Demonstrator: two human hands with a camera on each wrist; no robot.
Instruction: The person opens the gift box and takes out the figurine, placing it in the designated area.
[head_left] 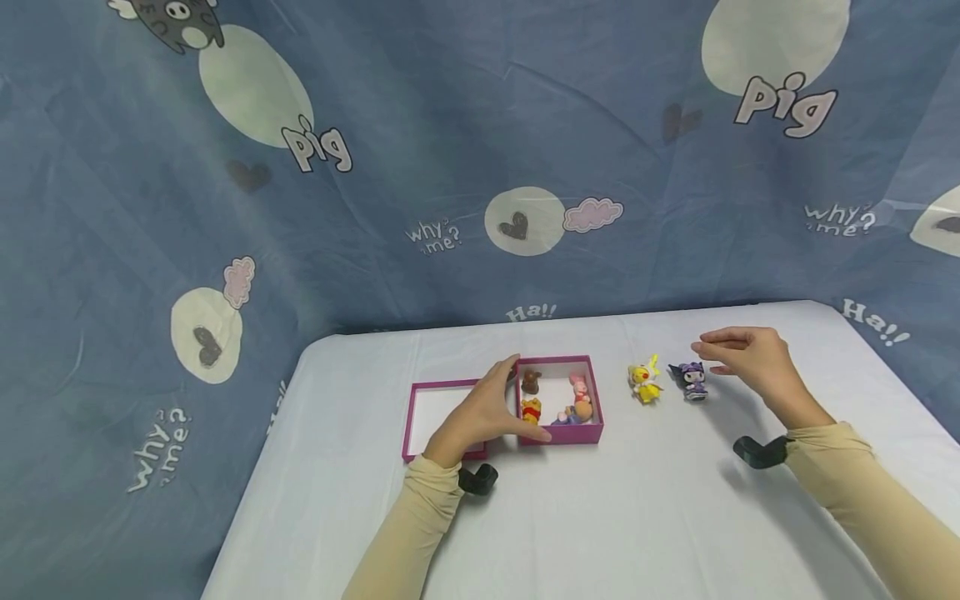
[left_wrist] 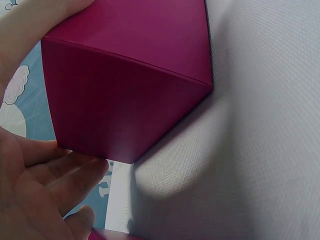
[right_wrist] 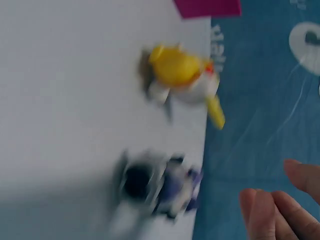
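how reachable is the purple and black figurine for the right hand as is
Likely yes: the right hand hovers beside the purple and black figurine, holding nothing, with nothing visible between them.

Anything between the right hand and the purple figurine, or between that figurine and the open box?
Nothing visible separates the right hand from the purple figurine. Toward the open box, the yellow figurine blocks the straight path; the left hand holds the box's opposite side.

I hold a pink box (head_left: pixel 562 434) that sits flat and open with little toys (head_left: pixel 531 410) inside, and to its right are a yellow toy (head_left: pixel 645 382) and a purple-and-black doll (head_left: pixel 694 381).
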